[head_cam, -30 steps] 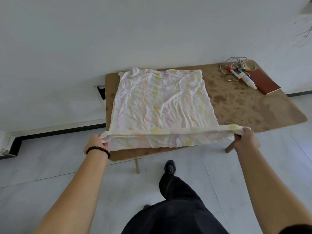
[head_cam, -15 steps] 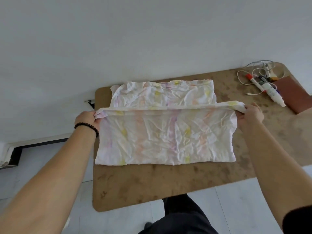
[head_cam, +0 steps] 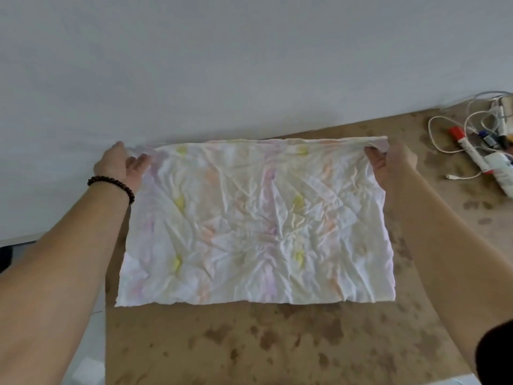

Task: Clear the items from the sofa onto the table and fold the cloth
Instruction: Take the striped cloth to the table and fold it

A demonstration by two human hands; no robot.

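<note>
A white cloth (head_cam: 255, 218) with faint pink, yellow and orange blotches lies folded in half on the brown table (head_cam: 277, 343), its doubled edges along the far side by the wall. My left hand (head_cam: 122, 165), with a bead bracelet on the wrist, is at the far left corner; its fingers are straight and touch the cloth, the thumb lifted apart. My right hand (head_cam: 388, 165) grips the far right corner, fingers curled under the edge.
At the table's far right lie a tangled white cable (head_cam: 444, 140), a red-capped marker (head_cam: 466, 148) and a white tube (head_cam: 502, 173). A white wall runs right behind the table. The floor shows at the lower left.
Both hands carried the cloth's near edge over to the far edge, which folded it in half. My left hand's fingers have loosened at the corner. My view has moved closer over the table.
</note>
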